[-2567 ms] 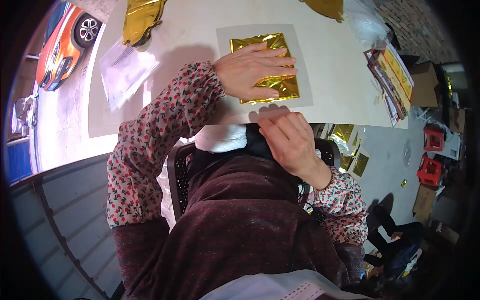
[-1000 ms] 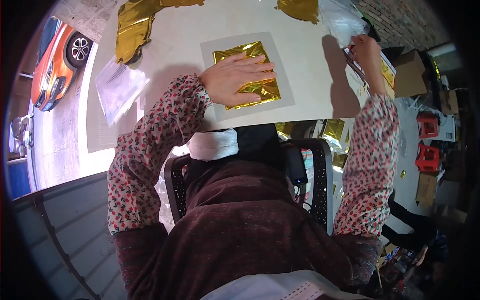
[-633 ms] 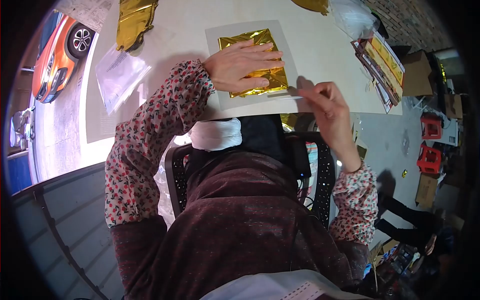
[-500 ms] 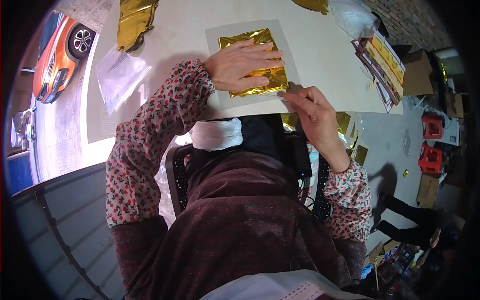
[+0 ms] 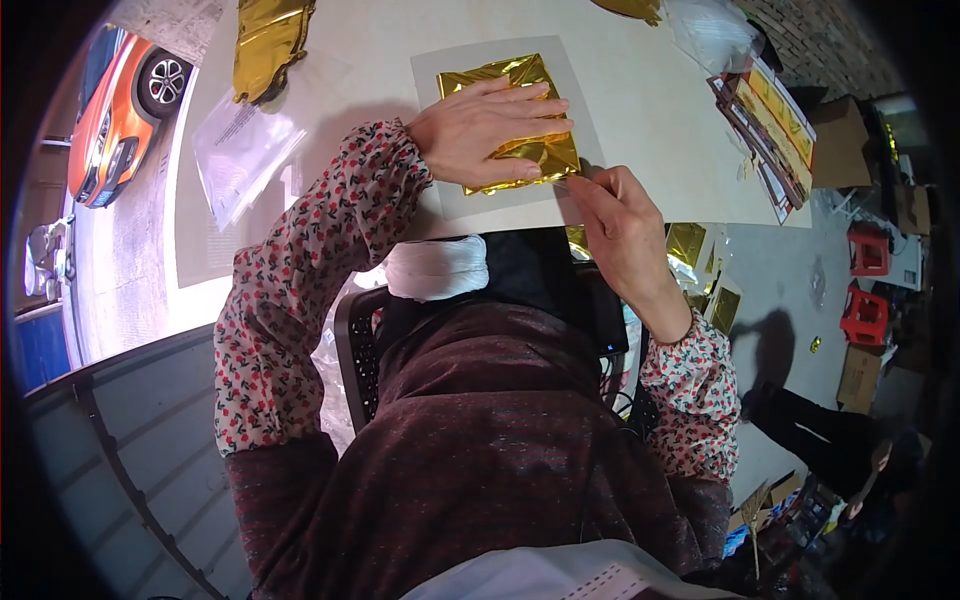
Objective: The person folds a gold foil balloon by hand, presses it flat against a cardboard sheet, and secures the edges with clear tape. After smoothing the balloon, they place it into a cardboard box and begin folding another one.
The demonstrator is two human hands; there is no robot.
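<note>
A flat, square bundle of folded gold foil (image 5: 548,152) lies on a grey sheet (image 5: 575,75) near the table's front edge. My left hand (image 5: 490,128) rests flat across the bundle, fingers stretched out and a little spread. At the bundle's lower right corner is my right hand (image 5: 622,215), its thumb and forefinger pinched together and the other fingers curled. What lies in the pinch is too small to make out. Clear plastic bags (image 5: 240,150) lie to the left of my left arm.
Crumpled gold foil pieces (image 5: 270,45) lie at the table's far left. A stack of printed cards (image 5: 765,135) and a clear plastic bag (image 5: 710,35) are on the right. Below the right edge are red stools (image 5: 866,315). A person (image 5: 820,430) stands at lower right.
My right hand has shifted slightly up and left, closer against the bundle's corner. A thin clear strip seen at its fingertips earlier no longer shows. My left hand stays flat on the foil.
</note>
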